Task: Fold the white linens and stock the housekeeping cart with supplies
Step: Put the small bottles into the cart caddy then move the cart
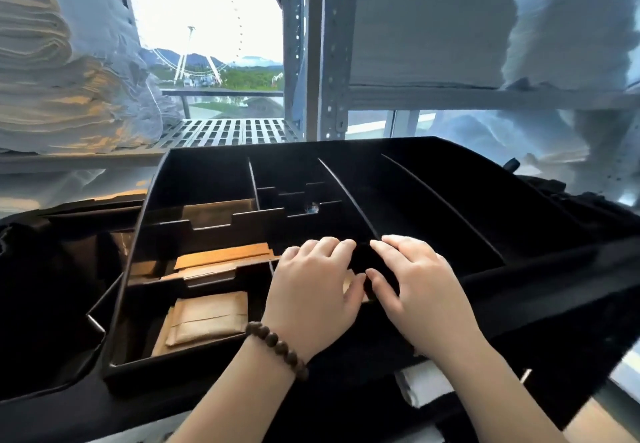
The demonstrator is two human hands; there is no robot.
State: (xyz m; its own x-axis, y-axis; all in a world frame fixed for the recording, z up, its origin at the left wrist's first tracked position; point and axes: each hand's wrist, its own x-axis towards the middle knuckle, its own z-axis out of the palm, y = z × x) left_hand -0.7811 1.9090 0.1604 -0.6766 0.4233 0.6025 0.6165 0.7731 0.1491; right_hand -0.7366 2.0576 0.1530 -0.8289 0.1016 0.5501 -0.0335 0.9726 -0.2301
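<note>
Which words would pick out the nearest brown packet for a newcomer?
Start at the black divided tray. Its left column's nearest compartment holds a flat brown packet, beside the braceleted left hand. Other brown packets sit in compartments farther back.

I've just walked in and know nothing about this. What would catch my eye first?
Two hands meet in the middle over a black divided tray: the left hand, wearing a bead bracelet, and the right hand. Its left compartments hold brown paper packets. Behind, a Ferris wheel shows through the window, and folded white towels fill the shelf at upper right.
</note>
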